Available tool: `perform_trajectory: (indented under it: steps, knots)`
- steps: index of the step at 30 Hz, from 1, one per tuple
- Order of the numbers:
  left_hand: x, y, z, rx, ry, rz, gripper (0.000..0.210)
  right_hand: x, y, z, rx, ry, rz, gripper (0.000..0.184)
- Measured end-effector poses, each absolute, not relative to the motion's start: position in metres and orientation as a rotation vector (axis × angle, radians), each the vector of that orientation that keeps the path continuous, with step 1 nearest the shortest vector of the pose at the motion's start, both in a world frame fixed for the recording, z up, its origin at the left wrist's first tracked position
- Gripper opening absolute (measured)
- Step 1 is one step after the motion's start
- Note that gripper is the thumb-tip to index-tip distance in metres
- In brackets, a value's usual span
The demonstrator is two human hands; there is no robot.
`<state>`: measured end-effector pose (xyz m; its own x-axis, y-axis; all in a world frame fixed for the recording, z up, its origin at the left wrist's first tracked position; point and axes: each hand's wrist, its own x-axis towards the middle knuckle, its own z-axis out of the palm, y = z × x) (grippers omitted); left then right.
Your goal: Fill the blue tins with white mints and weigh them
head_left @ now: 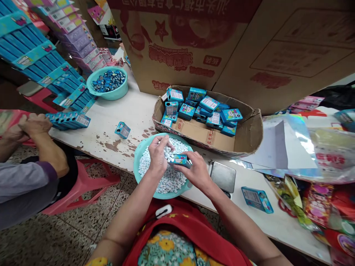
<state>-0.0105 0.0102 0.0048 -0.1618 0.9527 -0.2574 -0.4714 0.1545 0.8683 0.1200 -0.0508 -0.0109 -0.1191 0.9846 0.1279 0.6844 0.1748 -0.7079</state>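
Over the round turquoise plastic basin (137,166), the right hand (197,168) grips a small glossy blue rectangular box (179,159), probably light, stiff and slippery, best held by its sides, while the curled left hand (158,152) cups smooth white pellets (168,152)

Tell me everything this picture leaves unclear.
All in the head view:
Fill level inside the held blue container: hidden by its walls.
How many white pellets the left hand holds: its own fingers hide some.
The floor of the bowl: covered by pellets.
Fine print on the container beside the scale: too small.
The co-worker: partly cut off by the left edge.
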Motion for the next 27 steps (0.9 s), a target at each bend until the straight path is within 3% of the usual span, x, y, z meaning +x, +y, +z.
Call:
perform_trajectory:
  steps: [27]
  knots:
    - [-0.001,0.007,0.018,0.761,1.157,1.383,0.019,0.124,-0.044,-0.005,-1.541,-1.644,0.752,0.031]
